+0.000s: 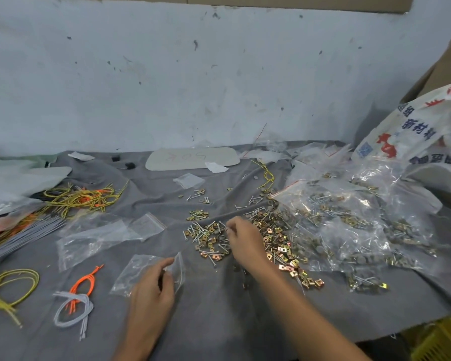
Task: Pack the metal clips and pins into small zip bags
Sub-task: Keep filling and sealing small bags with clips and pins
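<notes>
Illumination is even and diffuse, moderate in level, with a cool bluish cast over the wall [219,74]. No direct source is in view. Shadows are soft. A faint one lies under the right hand [242,241] on the grey cloth [219,313], and a darker patch sits on the wall just beside the printed sack [414,131]. White glare breaks across the clear bags [362,209] at right and hides part of their contents. Wide-angle distortion bows the top of the wall and the line where the cloth meets it. Detail is sharpest at centre. The left margin and lower corners are smeared, and the sack's print is soft.
</notes>
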Tool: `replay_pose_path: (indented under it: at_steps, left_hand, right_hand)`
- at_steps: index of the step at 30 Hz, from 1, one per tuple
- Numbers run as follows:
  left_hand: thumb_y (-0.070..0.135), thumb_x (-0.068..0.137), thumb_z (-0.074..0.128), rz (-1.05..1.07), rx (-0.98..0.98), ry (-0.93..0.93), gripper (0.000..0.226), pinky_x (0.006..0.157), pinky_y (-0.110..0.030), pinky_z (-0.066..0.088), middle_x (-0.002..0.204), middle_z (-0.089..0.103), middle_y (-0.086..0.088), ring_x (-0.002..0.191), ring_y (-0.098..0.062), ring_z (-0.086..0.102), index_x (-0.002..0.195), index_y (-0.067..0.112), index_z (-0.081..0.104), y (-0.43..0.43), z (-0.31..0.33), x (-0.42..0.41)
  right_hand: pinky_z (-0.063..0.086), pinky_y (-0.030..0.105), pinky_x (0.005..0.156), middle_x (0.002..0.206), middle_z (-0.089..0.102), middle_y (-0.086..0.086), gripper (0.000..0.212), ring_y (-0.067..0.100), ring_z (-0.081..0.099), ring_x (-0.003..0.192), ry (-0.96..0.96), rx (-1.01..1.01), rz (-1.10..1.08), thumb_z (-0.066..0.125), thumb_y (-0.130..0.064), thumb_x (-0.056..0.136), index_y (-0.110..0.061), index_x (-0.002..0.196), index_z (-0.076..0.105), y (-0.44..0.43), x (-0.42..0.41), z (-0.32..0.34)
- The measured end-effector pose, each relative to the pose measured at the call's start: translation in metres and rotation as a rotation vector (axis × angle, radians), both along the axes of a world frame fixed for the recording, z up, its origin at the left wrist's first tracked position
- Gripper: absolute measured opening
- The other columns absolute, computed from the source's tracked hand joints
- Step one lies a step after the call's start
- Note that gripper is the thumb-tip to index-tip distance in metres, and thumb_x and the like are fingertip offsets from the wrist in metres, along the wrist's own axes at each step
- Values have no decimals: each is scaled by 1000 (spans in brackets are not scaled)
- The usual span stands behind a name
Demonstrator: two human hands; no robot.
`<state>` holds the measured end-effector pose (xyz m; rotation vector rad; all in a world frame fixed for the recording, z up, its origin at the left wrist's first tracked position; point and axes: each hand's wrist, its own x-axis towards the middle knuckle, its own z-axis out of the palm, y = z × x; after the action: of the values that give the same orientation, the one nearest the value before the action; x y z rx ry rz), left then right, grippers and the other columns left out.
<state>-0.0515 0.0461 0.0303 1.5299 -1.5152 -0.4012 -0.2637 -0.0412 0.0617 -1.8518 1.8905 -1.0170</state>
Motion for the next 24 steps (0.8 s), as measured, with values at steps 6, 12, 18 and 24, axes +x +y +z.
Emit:
replay_pose_path:
  at_steps: [6,12,18,24]
  left_hand:
    - [4,96,59,-4,-21,1,25,88,-36,47,108,71,4,101,-19,64,114,18,70,0,0,-1]
    - [-1,93,58,-12,-28,-16,29,96,-44,49,114,71,4,109,-19,64,113,16,70,0,1,0]
    - [1,94,58,-35,-43,-28,29,95,-41,49,112,71,8,108,-15,64,115,19,70,4,3,-2]
    - [-3,92,61,-87,-39,-57,33,88,-40,51,100,72,5,95,-20,67,116,17,70,7,4,-4]
  right_hand:
    - [48,14,74,83,67,-16,2,-1,62,81,-310,-31,135,64,-26,91,-27,90,65,50,51,-23]
    - [53,26,71,79,67,-15,10,2,63,76,-348,-41,219,70,-32,87,-31,84,60,72,82,-44]
    - [50,33,80,90,62,-8,12,9,59,85,-201,-103,242,65,-35,90,-26,95,72,71,79,-46]
    - [48,32,80,91,57,-8,13,10,57,87,-166,-98,246,68,-35,90,-22,93,70,72,79,-45]
